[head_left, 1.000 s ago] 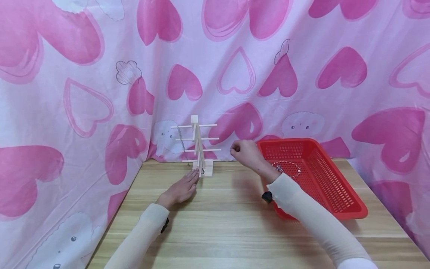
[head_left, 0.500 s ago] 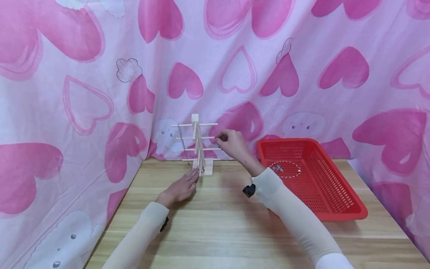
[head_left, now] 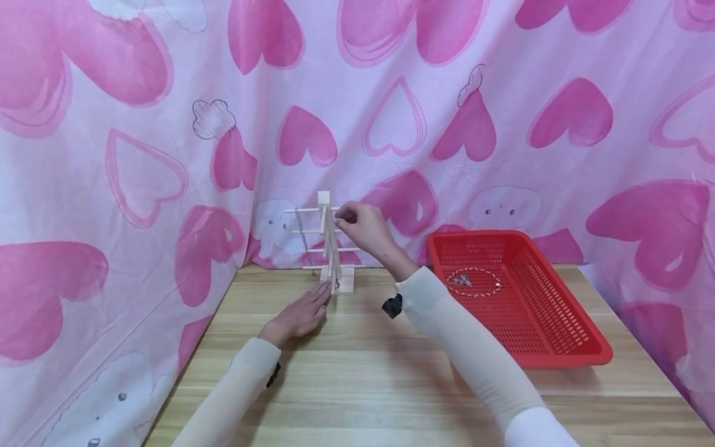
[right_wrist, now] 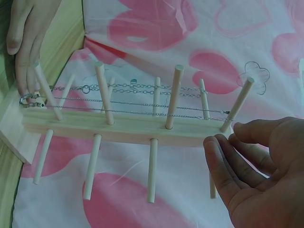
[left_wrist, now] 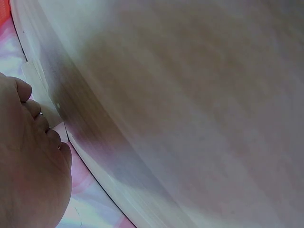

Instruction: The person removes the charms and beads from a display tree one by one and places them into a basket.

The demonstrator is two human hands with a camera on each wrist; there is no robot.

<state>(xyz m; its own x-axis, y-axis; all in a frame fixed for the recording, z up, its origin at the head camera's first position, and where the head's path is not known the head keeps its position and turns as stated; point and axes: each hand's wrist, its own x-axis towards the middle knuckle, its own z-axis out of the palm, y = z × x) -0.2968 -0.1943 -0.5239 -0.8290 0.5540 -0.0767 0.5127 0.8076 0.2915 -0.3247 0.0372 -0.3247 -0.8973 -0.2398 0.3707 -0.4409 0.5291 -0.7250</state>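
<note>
A small wooden peg stand (head_left: 328,242) is upright at the back of the table. Its base is touched by the extended fingers of my left hand (head_left: 301,313). By the upper right pegs is my right hand (head_left: 365,230), thumb and fingers bent close together around the post's top in the right wrist view. I cannot tell whether a small thing is between them. One silver chain necklace (head_left: 302,233) hangs from the upper left peg. Another chain (right_wrist: 142,110) runs down the stand from a top peg to a silver pendant (right_wrist: 32,100) near the base.
To the right stands a red plastic basket (head_left: 558,310) with perforated walls. Inside it lie a beaded string (head_left: 498,284) and a small silvery piece (head_left: 462,281). A pink heart-patterned cloth (head_left: 391,118) hangs behind the wooden table (head_left: 346,385).
My right hand has moved left from beside the basket to the stand's upper right pegs. My left hand has stayed at the base.
</note>
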